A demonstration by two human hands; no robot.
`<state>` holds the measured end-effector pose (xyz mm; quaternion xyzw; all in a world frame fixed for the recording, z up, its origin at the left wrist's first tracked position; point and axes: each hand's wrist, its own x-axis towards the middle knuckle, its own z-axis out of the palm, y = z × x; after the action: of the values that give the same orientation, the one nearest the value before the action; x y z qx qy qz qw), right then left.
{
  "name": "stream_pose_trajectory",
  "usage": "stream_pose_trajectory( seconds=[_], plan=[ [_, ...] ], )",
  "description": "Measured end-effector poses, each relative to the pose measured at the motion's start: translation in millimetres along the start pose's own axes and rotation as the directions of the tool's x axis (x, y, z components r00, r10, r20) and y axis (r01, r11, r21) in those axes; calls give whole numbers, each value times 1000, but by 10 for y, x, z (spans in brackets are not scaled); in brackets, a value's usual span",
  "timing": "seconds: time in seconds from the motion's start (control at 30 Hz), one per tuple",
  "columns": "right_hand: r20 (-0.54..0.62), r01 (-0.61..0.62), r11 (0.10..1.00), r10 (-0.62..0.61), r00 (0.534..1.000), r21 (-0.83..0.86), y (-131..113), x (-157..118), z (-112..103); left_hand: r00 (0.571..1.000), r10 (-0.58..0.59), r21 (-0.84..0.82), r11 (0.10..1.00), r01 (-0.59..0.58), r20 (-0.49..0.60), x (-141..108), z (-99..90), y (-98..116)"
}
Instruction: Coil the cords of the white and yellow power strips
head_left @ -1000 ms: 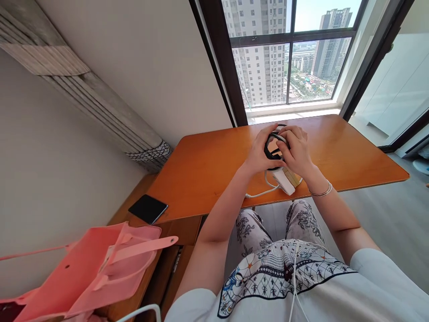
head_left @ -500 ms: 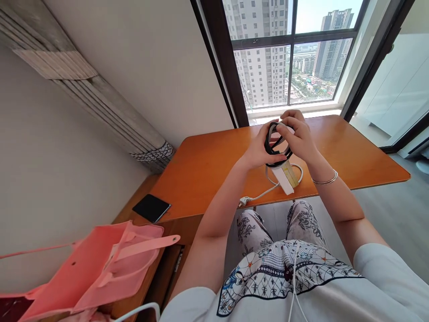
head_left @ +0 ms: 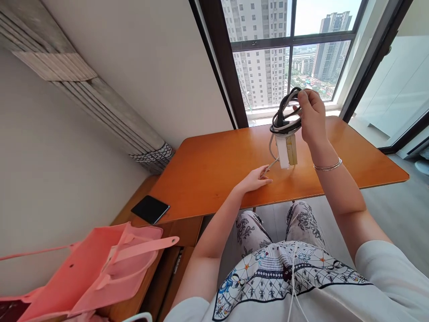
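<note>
My right hand [head_left: 314, 114] pinches the top of a coiled bundle of black and grey-white cable [head_left: 283, 120], raised above the table. Below the coil hangs a white block with a yellowish side, which looks like a power strip [head_left: 283, 152]. A white cord [head_left: 274, 163] runs from it down to my left hand [head_left: 255, 180]. That hand is low over the table near its front edge, its fingers closed around the cord. The cord's end is hidden by the hand.
An orange-brown wooden table [head_left: 208, 170] spans the area before me, with a window [head_left: 291, 67] behind it. At the left lie a black tablet [head_left: 150, 209] and an open pink bag [head_left: 97, 264]. A curtain [head_left: 110, 112] hangs by the wall.
My right hand has lifted the cable coil and the block upright off the table. My left hand has let go of the coil and moved down to the white cord.
</note>
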<state>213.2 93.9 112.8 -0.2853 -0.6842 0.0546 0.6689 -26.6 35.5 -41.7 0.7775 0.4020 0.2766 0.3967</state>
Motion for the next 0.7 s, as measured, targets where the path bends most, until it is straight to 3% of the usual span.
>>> stream_pose_trajectory(
  seconds=[0.2, 0.37, 0.43, 0.53, 0.7],
  plan=[
    [-17, -235, 948, 244, 970, 216, -59, -64, -115, 978, -175, -58, 981, 183, 116, 38, -160, 134],
    [-17, -283, 928, 296, 955, 243, -161, -124, -237, 964, -266, -270, 928, 258, 8, 29, -538, 221],
    [-26, -282, 925, 298, 954, 253, -170, -149, -278, 957, -280, -399, 888, 227, -77, -2, -696, 269],
    [-2, -279, 925, 289, 957, 257, -183, -192, -302, 949, -226, -519, 851, 83, -218, -59, -871, 408],
    [141, -281, 925, 252, 957, 257, -298, -264, -240, 926, -35, -453, 879, -151, -376, -70, -960, 818]
  ],
)
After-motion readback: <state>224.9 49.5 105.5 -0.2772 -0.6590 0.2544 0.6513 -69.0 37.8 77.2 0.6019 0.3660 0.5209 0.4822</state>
